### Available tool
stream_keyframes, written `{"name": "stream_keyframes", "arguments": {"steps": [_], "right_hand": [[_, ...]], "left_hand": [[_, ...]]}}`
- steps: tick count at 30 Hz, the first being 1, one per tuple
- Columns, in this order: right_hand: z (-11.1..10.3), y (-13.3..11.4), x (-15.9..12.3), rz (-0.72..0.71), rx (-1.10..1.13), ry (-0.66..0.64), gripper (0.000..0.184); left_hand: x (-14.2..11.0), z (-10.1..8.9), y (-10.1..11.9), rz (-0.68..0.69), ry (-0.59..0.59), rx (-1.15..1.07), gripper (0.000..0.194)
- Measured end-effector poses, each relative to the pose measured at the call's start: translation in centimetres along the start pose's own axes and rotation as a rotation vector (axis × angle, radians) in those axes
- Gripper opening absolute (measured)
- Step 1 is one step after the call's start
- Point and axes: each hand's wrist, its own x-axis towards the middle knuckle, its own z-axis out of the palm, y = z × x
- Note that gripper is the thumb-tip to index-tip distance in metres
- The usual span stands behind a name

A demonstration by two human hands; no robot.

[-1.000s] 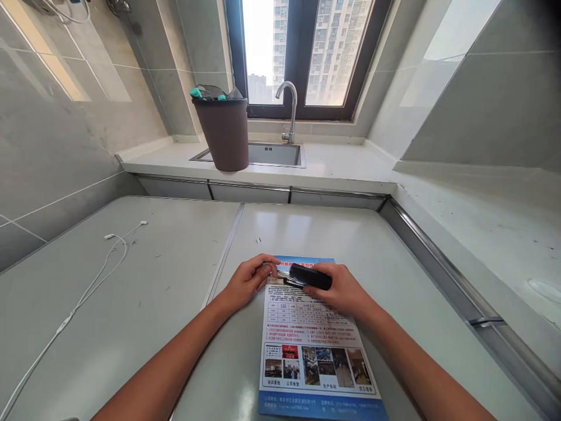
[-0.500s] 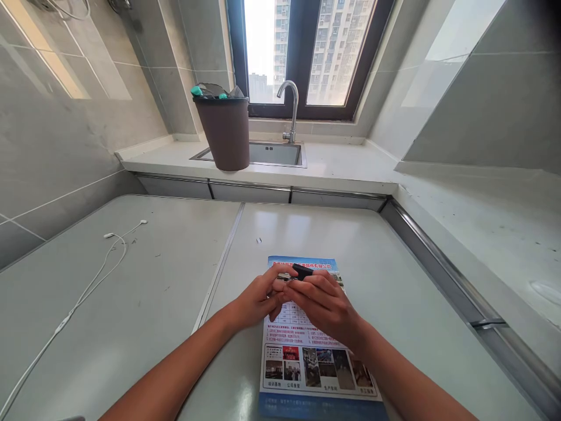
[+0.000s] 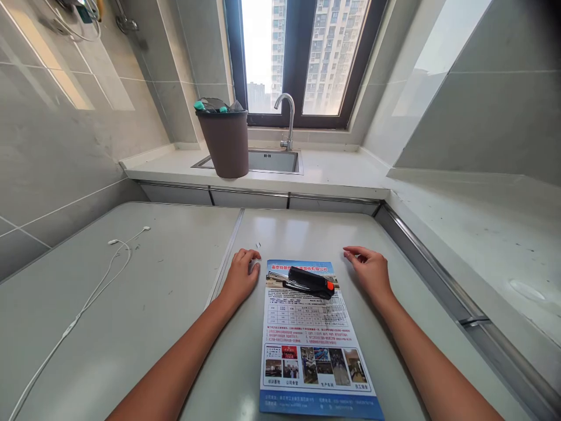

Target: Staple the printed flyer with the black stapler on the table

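A printed flyer (image 3: 313,345) lies flat on the grey table (image 3: 175,304) in front of me. A black stapler (image 3: 309,281) with an orange end rests across the flyer's top part. My left hand (image 3: 240,273) lies on the table just left of the flyer's top corner, fingers loosely curved and holding nothing. My right hand (image 3: 369,270) rests on the table to the right of the flyer, fingers apart and holding nothing. Neither hand touches the stapler.
White earphones (image 3: 105,275) trail across the left of the table. Beyond it a counter holds a brown bin (image 3: 225,140), a sink (image 3: 272,161) and a tap (image 3: 287,117) under a window. A metal rail (image 3: 438,280) runs along the right edge. Loose staples (image 3: 258,244) lie near the flyer.
Both hands held the stapler over the flyer's top a moment ago. They have let go and moved apart to either side, and the stapler now lies on the flyer.
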Motion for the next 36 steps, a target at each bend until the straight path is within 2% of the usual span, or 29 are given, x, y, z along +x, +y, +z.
{"name": "stream_keyframes", "arguments": {"steps": [3,7,13,15,17,20,23,27,31,36], "right_hand": [[0.2,1.4,0.2,0.106,-0.007,-0.066,0.033],[0.6,2.0,0.2,0.077,-0.086,-0.136,0.032],[1.4,2.7,0.5,0.024,-0.127,-0.088,0.034],[1.4,2.3,0.4,0.004,-0.110,-0.029,0.035],[1.2,1.3,0.1,-0.079,-0.079,0.037,0.034],[1.0,-0.6,-0.7,-0.283,0.008,-0.004,0.029],[1.0,-2.0,-1.4,-0.397,0.074,-0.130,0.025],[1.3,-2.6,-1.8,-0.476,0.068,-0.231,0.022],[1.2,-3.1,-2.1,-0.551,0.049,-0.239,0.022],[1.3,-3.8,-2.8,-0.647,0.062,-0.265,0.017]], "left_hand": [[0.2,0.4,-0.9,-0.009,0.028,0.076,0.021],[0.3,0.6,-1.7,-0.027,0.017,0.114,0.034],[2.3,-1.1,-3.5,-0.152,-0.163,0.142,0.031],[3.3,-1.4,-3.8,-0.112,-0.161,0.187,0.031],[4.0,-1.2,-3.7,-0.003,-0.148,0.256,0.039],[4.4,-0.3,-3.5,0.126,-0.197,0.378,0.049],[3.8,0.2,-3.3,0.160,-0.196,0.425,0.048],[2.2,-0.3,-2.7,0.156,-0.130,0.375,0.044],[0.2,-0.8,-1.8,0.126,-0.056,0.317,0.032],[-1.3,-0.6,-1.0,0.210,-0.045,0.188,0.029]]}}
